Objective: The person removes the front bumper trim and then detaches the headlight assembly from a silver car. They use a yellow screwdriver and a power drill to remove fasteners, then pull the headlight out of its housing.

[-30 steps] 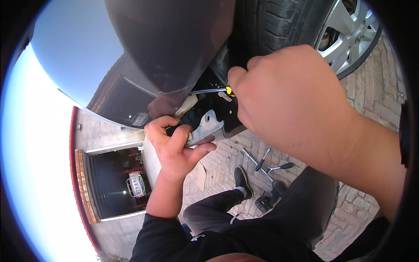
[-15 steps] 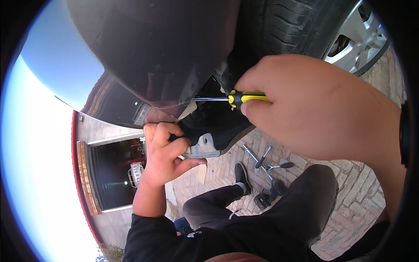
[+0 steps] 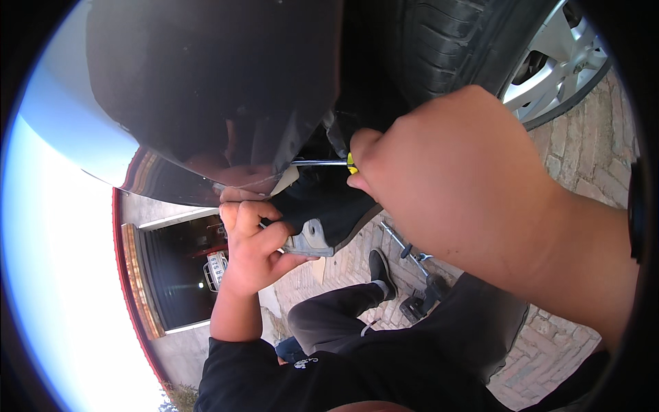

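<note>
My right hand [image 3: 446,165] is wrapped round a screwdriver, its fist covering most of the yellow and black handle. The metal shaft of the screwdriver [image 3: 321,163] points left, and its tip meets the edge of the dark car bumper [image 3: 226,82]; the very end is hidden there. My left hand [image 3: 250,237] pinches the edge of a black plastic liner [image 3: 319,199] below the bumper, fingers curled over it and thumb beneath. A grey metal bracket [image 3: 312,237] sits on the liner beside that thumb. A pale strip [image 3: 285,180] shows between bumper and liner.
A car tyre [image 3: 446,48] with a silver wheel [image 3: 559,58] stands at the upper right. On the brick paving [image 3: 570,343] lie a ratchet wrench [image 3: 397,237] and a dark power tool [image 3: 415,307], partly behind my legs. A building with a dark doorway [image 3: 182,271] is at left.
My right fist has turned and shifted left and now covers more of the screwdriver handle. The bumper and liner appear slightly left in view. My left hand keeps its hold.
</note>
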Action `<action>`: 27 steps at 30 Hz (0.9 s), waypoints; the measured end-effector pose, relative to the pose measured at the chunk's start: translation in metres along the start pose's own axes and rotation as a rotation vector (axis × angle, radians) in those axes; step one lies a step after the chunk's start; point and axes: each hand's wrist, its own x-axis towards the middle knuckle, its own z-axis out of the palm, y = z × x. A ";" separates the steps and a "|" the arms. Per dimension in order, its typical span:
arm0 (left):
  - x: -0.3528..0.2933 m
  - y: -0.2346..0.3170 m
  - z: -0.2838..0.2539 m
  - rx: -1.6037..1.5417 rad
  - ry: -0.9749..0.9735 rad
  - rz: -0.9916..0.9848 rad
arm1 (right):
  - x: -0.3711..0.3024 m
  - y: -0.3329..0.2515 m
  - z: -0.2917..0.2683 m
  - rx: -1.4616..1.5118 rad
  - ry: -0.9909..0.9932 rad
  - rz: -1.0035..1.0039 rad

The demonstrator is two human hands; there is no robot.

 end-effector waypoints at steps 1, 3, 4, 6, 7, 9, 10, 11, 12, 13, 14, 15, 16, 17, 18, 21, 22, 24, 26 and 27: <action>0.000 0.000 0.000 0.003 0.022 0.030 | -0.001 0.002 0.004 0.030 0.036 -0.025; -0.001 0.000 -0.001 -0.004 -0.003 -0.001 | -0.002 0.003 0.004 -0.041 0.064 -0.039; -0.002 0.000 -0.001 -0.004 -0.003 0.002 | -0.003 0.000 0.002 -0.138 0.052 -0.028; -0.002 0.001 -0.002 -0.023 -0.002 -0.006 | -0.001 -0.003 -0.003 -0.177 0.071 -0.044; -0.002 0.001 -0.002 -0.032 -0.014 -0.014 | 0.001 -0.002 -0.006 -0.115 0.100 -0.072; -0.001 0.001 -0.003 -0.034 -0.015 -0.008 | 0.002 -0.009 -0.012 -0.059 0.110 -0.033; -0.001 0.001 -0.003 -0.036 -0.017 -0.008 | 0.000 -0.018 -0.015 -0.067 0.090 0.037; -0.001 0.001 -0.003 -0.044 -0.012 -0.009 | 0.001 -0.019 -0.016 -0.045 0.090 0.068; 0.000 0.001 -0.003 -0.043 -0.008 -0.015 | 0.001 -0.022 -0.017 -0.023 0.092 0.100; 0.001 0.002 -0.003 -0.040 -0.003 -0.012 | 0.002 -0.020 -0.016 0.029 0.116 0.094; 0.001 0.002 -0.003 -0.037 0.002 -0.009 | 0.002 -0.020 -0.015 0.093 0.130 0.105; 0.002 0.003 -0.002 -0.035 0.018 -0.011 | 0.003 -0.017 -0.013 0.157 0.146 0.114; 0.002 0.003 -0.002 -0.033 0.033 -0.014 | 0.003 -0.015 -0.010 0.234 0.152 0.139; 0.003 0.004 -0.001 -0.024 0.035 -0.024 | 0.002 -0.013 -0.008 0.290 0.145 0.160; 0.003 0.005 -0.001 -0.032 0.043 -0.023 | 0.001 -0.011 -0.006 0.345 0.140 0.182; 0.004 0.006 -0.001 -0.040 0.042 -0.034 | -0.002 -0.009 0.002 0.433 0.089 0.234; 0.004 0.006 0.000 -0.045 0.045 -0.036 | -0.001 -0.010 0.003 0.460 0.073 0.249; 0.003 0.005 0.000 -0.055 0.053 -0.037 | 0.003 -0.012 0.001 0.349 0.124 0.202; 0.002 0.005 0.000 -0.053 0.053 -0.045 | 0.011 -0.016 -0.006 0.152 0.182 0.114; 0.001 0.005 0.000 -0.056 0.049 -0.039 | 0.016 -0.019 -0.014 0.091 0.176 0.093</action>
